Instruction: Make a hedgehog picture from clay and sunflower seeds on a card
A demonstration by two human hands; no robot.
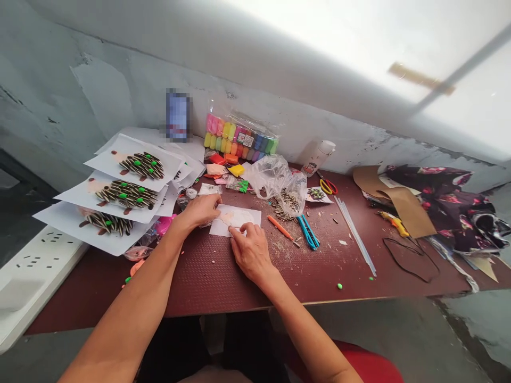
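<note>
From the head view, both forearms reach forward over the dark red desk (pixel 207 282) and meet at a small white paper card (pixel 236 219) lying flat near its middle. The left hand (pixel 200 211) rests palm down on the card's left edge, fingers curled together and pressing it to the desk. The right hand (pixel 250 250) sits at the card's near edge, knuckles up, its fingertips bent down onto the paper — whether they pinch anything small there cannot be told.

The card is roughly rectangular, white, with a pale peach shape spread across its centre.

Just left of the hands lies a stack of white sheets (pixel 120 202), each bearing a hedgehog figure made of striped seeds with green dots. Behind the card sits a clear plastic bag (pixel 275 178) with loose sunflower seeds (pixel 284 205) spilling beside it — and further back a pack of coloured modelling clay (pixel 239 141). An orange pen (pixel 280 227) and a blue utility knife (pixel 308 232) lie just right of the card.
</note>
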